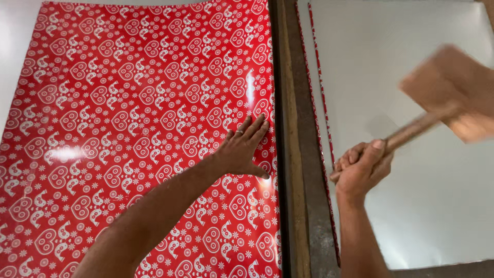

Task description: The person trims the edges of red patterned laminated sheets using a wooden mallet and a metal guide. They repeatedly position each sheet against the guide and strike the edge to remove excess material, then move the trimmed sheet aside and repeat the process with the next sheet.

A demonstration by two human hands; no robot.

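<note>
My left hand (241,148) lies flat, fingers spread, on a glossy red sheet of wrapping paper (128,128) printed with white hearts and birds, close to its right edge. My right hand (362,167) is closed around the wooden handle of a mallet (453,92), whose broad wooden head is blurred and raised to the upper right, above a plain silver-white sheet (411,206).
A dark strip (298,154) of the work surface runs top to bottom between the red sheet and the silver-white sheet. Two thin red trimmed strips (321,103) lie along the left edge of the silver-white sheet. Pale surface shows at the far left.
</note>
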